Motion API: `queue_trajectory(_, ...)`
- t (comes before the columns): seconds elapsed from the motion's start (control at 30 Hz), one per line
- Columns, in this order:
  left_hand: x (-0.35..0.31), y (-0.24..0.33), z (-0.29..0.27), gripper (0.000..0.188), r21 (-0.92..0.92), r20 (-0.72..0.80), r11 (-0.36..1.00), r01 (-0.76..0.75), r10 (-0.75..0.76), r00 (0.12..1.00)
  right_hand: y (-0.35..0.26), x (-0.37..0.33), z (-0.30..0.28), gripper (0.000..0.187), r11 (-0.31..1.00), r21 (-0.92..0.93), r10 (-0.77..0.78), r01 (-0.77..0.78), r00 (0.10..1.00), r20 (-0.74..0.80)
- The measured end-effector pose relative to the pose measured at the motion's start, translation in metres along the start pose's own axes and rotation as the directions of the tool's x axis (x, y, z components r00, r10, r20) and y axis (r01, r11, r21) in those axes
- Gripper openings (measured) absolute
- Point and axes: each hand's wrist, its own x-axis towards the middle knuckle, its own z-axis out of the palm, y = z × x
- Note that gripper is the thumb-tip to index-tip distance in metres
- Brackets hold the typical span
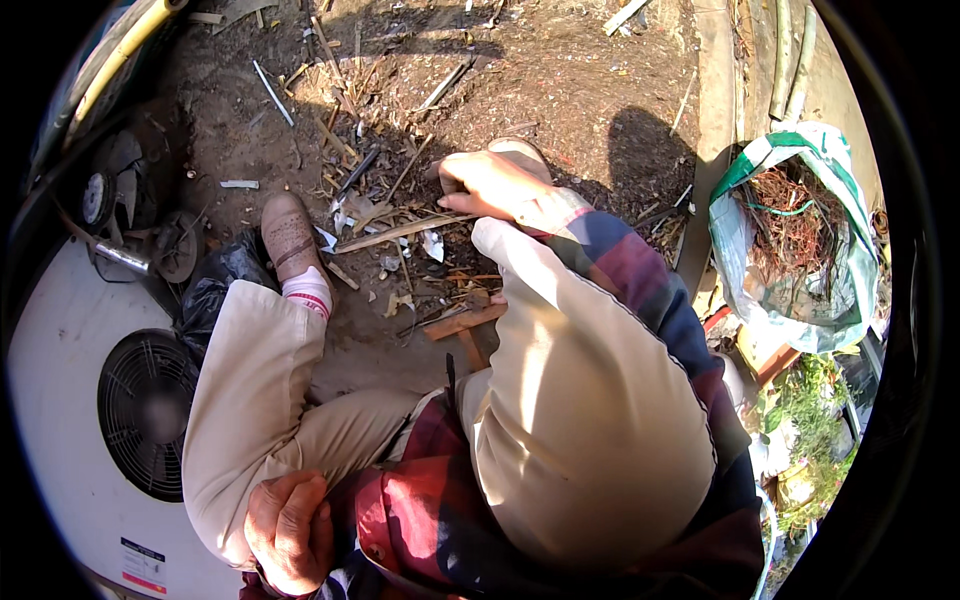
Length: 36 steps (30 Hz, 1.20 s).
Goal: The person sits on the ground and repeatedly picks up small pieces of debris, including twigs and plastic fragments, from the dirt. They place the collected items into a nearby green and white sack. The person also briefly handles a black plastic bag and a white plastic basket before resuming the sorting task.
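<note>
My right hand (495, 186) reaches past my right knee, low over the littered ground and close to my right shoe (520, 155). Its fingers are bent, with a gap between thumb and forefinger, and I see nothing held there. Just below the thumb is the end of a long wooden strip (405, 230); whether they touch, I cannot tell. On my left thigh rests my left hand (290, 530), fingers curled in and no object showing. Between my feet lie wood splinters, white scraps (433, 245) and a brown wooden piece (465, 322).
At left stands a white casing with a round black fan grille (150, 415). A black plastic bag (225, 280) and metal machine parts (125, 200) sit beside it. To the right, an open white-and-green sack (735, 265) holds tangled reddish wire (790, 215).
</note>
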Motion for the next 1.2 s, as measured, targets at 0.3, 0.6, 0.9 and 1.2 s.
queue_trajectory(0.3,0.002,-0.002,-0.003,0.029,-0.004,0.031,1.0,0.03,-0.03,0.999,-0.011,-0.009,-0.072,0.02,0.771,-0.588,-0.347,-0.243,0.615,-0.708)
queue_trajectory(0.6,0.002,-0.003,-0.002,0.026,0.0,0.043,1.0,0.027,-0.027,0.999,-0.035,-0.008,-0.015,0.017,0.996,-0.09,-0.027,-0.002,0.946,-0.322)
queue_trajectory(0.9,0.007,-0.001,-0.004,0.023,-0.051,0.064,0.996,0.068,-0.064,0.996,0.028,-0.07,-0.099,0.014,0.833,0.53,0.452,0.158,0.359,-0.817)
queue_trajectory(1.2,0.005,0.002,0.0,0.024,-0.007,0.034,0.997,0.074,-0.073,0.997,0.039,-0.088,-0.095,0.015,0.879,0.476,0.436,0.044,0.333,-0.836)
